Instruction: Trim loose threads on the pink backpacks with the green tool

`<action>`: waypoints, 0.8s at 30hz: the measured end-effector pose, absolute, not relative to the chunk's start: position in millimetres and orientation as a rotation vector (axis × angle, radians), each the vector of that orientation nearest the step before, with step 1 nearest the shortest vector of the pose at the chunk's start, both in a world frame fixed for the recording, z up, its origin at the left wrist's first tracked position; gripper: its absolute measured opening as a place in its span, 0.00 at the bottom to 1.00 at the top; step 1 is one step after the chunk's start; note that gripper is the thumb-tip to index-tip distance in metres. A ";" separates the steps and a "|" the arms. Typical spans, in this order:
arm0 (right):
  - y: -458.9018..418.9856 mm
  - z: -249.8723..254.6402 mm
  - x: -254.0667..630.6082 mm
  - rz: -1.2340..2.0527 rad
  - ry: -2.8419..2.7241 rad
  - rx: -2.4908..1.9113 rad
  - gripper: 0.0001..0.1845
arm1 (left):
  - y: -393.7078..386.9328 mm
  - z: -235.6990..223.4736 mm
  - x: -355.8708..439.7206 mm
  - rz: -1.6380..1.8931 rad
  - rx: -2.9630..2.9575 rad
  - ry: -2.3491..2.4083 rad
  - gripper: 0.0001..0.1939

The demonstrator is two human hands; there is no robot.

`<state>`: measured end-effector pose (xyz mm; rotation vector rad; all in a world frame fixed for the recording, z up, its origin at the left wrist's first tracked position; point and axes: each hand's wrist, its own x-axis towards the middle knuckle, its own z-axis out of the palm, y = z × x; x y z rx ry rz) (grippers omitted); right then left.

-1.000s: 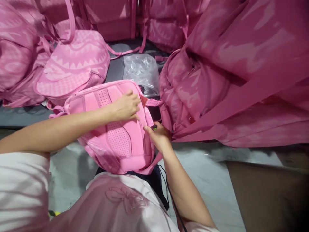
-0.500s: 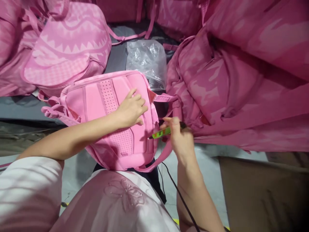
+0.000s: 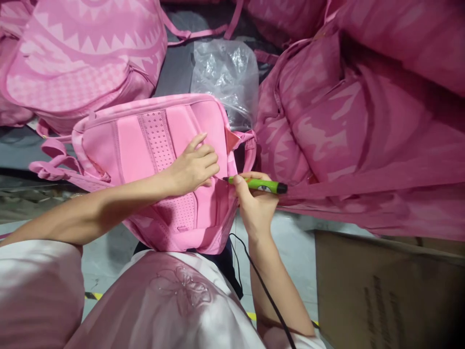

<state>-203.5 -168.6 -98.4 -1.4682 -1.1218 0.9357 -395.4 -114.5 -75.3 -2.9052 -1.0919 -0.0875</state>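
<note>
A small pink backpack [image 3: 138,145] leans against my body with its padded back panel facing up. My left hand [image 3: 194,165] rests on that panel, its fingers bent and pressed down on the fabric near the right side; one finger sticks up. Between the fingers and thumb of my right hand [image 3: 256,203] is a slim green pen [image 3: 263,185] with a black end. Its thin tip points left, close to my left fingertips at the backpack's side edge. Whether the tip touches the fabric I cannot tell. A red-orange triangular patch [image 3: 231,140] shows at the upper right strap.
Behind the backpack, a clear plastic bag [image 3: 225,72] lies on the dark table [image 3: 176,63]. Larger pink backpacks stand at the left [image 3: 87,63] and right [image 3: 327,121]. A brown cardboard box [image 3: 363,281] sits low at the right. A black cable [image 3: 261,281] hangs by my right arm.
My right hand has drawn back from the backpack's edge, then come in again with the green pen now level and pointing left. My left hand stays on the panel. The view has moved closer.
</note>
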 end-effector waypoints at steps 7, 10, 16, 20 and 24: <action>-166.1 -110.8 -207.4 0.793 -1.278 -1.496 0.14 | -111.5 -80.0 -394.4 -0.127 -2.924 -1.068 0.13; -166.5 -112.6 -208.1 0.797 -1.253 -1.499 0.16 | -111.1 -79.8 -393.3 -0.150 -2.951 -1.089 0.13; -165.4 -113.6 -211.4 0.760 -1.276 -1.510 0.15 | -111.3 -79.5 -392.0 -0.106 -2.942 -1.108 0.14; -166.0 -116.2 -209.2 0.733 -1.238 -1.488 0.14 | -110.4 -82.2 -392.6 -0.072 -2.886 -1.050 0.15; -165.8 -120.1 -208.6 0.760 -1.217 -1.470 0.16 | -109.3 -82.8 -392.8 -0.091 -2.882 -1.035 0.17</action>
